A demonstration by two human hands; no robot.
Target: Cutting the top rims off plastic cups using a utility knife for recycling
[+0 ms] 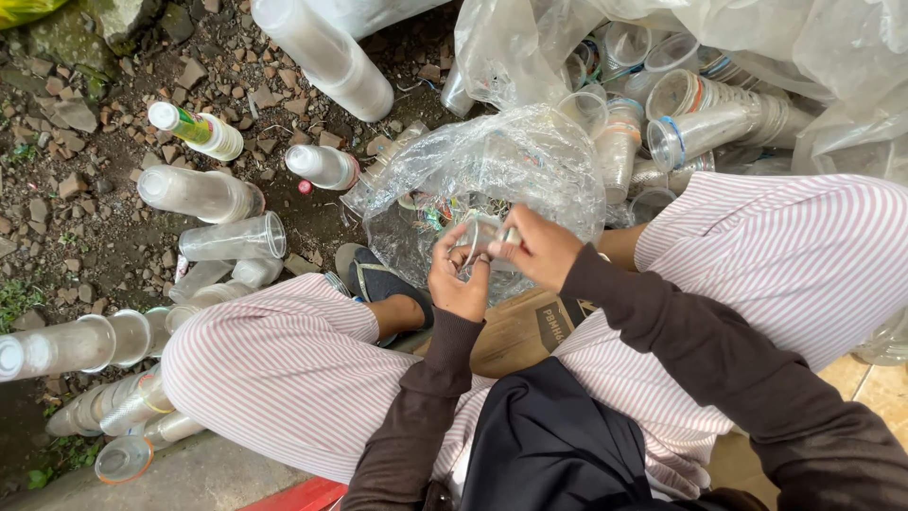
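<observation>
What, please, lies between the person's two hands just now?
In the head view, a small clear plastic cup sits between the left hand and right hand, gripped by both.

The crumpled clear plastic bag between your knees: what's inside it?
Through the crumpled clear plastic bag, coloured scraps show near its bottom; both hands, holding a clear plastic cup, cover the rest.

Clear plastic cup (480, 234) – thin, glossy; crinkled shiny plastic bag (492, 161); striped cloth trousers (284, 369) – matt; ground (76, 218) rough, stony dirt.
</observation>
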